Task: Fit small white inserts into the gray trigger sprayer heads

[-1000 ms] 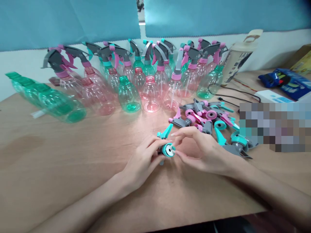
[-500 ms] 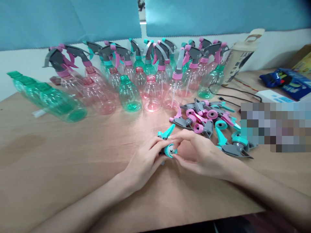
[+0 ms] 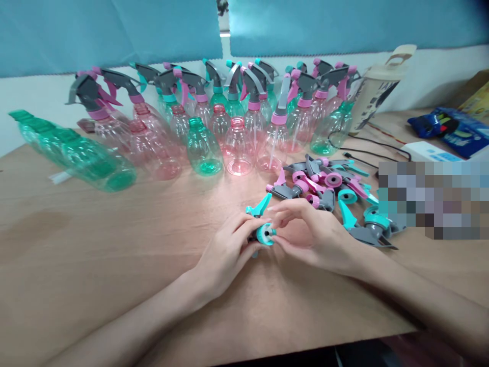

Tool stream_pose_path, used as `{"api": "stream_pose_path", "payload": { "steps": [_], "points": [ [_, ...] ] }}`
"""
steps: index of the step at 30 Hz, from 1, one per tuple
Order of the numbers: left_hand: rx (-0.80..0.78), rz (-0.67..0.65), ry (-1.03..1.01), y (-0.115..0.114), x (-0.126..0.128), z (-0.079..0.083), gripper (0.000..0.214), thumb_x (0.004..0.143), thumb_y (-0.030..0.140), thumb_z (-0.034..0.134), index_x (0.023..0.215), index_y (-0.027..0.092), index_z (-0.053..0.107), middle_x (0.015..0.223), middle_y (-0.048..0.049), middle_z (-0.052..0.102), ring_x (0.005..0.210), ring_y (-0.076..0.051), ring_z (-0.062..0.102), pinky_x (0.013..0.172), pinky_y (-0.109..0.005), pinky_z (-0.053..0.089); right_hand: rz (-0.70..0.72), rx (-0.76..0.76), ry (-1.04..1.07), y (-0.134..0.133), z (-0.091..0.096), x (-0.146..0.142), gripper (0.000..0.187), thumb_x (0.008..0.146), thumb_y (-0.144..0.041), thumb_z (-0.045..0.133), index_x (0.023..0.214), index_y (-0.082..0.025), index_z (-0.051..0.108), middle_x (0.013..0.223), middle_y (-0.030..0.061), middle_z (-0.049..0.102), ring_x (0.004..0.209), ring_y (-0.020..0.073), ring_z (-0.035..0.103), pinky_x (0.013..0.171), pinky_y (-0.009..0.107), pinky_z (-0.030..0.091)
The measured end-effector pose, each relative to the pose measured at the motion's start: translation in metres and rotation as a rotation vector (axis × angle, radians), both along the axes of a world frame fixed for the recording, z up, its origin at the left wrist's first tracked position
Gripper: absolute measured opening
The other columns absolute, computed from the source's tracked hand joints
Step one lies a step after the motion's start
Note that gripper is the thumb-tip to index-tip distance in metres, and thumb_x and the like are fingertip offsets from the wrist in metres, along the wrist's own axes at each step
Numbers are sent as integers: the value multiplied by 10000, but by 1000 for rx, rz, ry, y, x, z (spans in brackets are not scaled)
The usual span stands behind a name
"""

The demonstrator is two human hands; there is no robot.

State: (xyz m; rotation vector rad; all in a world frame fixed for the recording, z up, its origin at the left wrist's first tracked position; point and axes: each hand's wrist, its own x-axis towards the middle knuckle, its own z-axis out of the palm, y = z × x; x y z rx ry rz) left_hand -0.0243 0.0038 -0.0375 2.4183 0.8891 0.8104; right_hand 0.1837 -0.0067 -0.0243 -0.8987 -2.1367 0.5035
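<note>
My left hand (image 3: pixel 229 250) is closed round a grey spray trigger head with a teal collar (image 3: pixel 263 232), its teal lever sticking up toward the bottles. My right hand (image 3: pixel 309 234) pinches the rim of that teal collar with thumb and fingertips, the collar's open end facing me. Both hands rest low over the wooden table (image 3: pixel 114 244). Just right of my right hand lies a pile of loose trigger heads (image 3: pixel 332 191), grey with pink or teal parts.
Several pink and green spray bottles (image 3: pixel 237 132) stand in rows at the back, some capped, some open. Green bottles (image 3: pixel 76 153) lie on their sides at left. A black cable (image 3: pixel 362 148), white box (image 3: pixel 424 150), blue packet (image 3: pixel 451 127) and tall cup (image 3: pixel 378 86) sit right.
My right-hand fingers closed in on the teal collar and have now drawn back slightly, so the collar's open end shows again. The trigger head turned a little in my left hand.
</note>
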Motion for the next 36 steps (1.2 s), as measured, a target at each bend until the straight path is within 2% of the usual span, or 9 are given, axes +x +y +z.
{"api": "stream_pose_path", "payload": {
  "steps": [5, 9, 12, 16, 21, 27, 32, 36],
  "points": [
    [9, -4, -4, 0, 0, 1, 282, 880, 107, 537, 1140, 215, 537, 1017, -39, 578, 902, -172, 558, 772, -304, 489, 2, -66, -13, 1, 0, 2, 421, 823, -152, 577, 1200, -233, 407, 977, 30, 657, 892, 164, 659, 782, 299, 547],
    [18, -10, -19, 0, 0, 0, 298, 883, 109, 536, 1159, 223, 525, 1014, -36, 577, 902, -171, 556, 775, -305, 487, -20, -65, -46, 1, 1, 2, 402, 814, -153, 582, 1179, -240, 439, 1018, 43, 654, 873, 174, 657, 752, 311, 554],
    [13, -7, -10, 0, 0, -1, 326, 867, 81, 552, 1158, 226, 525, 1021, -32, 574, 916, -170, 551, 788, -303, 484, -27, -61, -62, 1, 2, 0, 442, 786, -105, 579, 1183, -250, 447, 957, 16, 656, 848, 161, 649, 738, 292, 546],
    [22, 5, -8, -1, 0, -3, 329, 862, 67, 548, 1147, 228, 536, 1023, -32, 575, 915, -170, 558, 778, -303, 494, -48, -30, -58, -3, -1, -5, 492, 787, -101, 574, 1232, -245, 424, 869, -12, 658, 751, 131, 639, 674, 248, 529],
    [47, 33, -36, -1, 1, -4, 283, 882, 121, 541, 1147, 219, 550, 999, -39, 579, 873, -161, 571, 735, -293, 511, -156, 62, -32, -8, -11, -12, 478, 826, -172, 574, 1266, -242, 402, 864, -16, 677, 593, 101, 605, 574, 230, 495],
    [121, 99, -15, -2, 1, -1, 258, 892, 150, 541, 1145, 196, 556, 946, -37, 573, 872, -167, 564, 729, -295, 508, -268, 81, -34, -10, -6, -13, 433, 837, -239, 603, 1233, -232, 428, 889, 21, 691, 720, 160, 660, 605, 268, 513],
    [276, 154, -64, -8, 1, 2, 217, 897, 200, 552, 1112, 182, 573, 923, -43, 596, 844, -176, 544, 734, -309, 481, -264, 65, -2, -19, 6, -19, 451, 859, -180, 585, 1283, -243, 446, 842, -5, 707, 617, 128, 644, 558, 246, 528],
    [270, 134, -101, -11, -1, 2, 250, 895, 196, 558, 1144, 184, 548, 989, -52, 594, 897, -177, 545, 779, -320, 482, -259, 150, 52, -27, 10, -28, 507, 891, -134, 526, 1364, -258, 394, 910, 8, 716, 761, 149, 672, 625, 260, 557]
  ]
}}
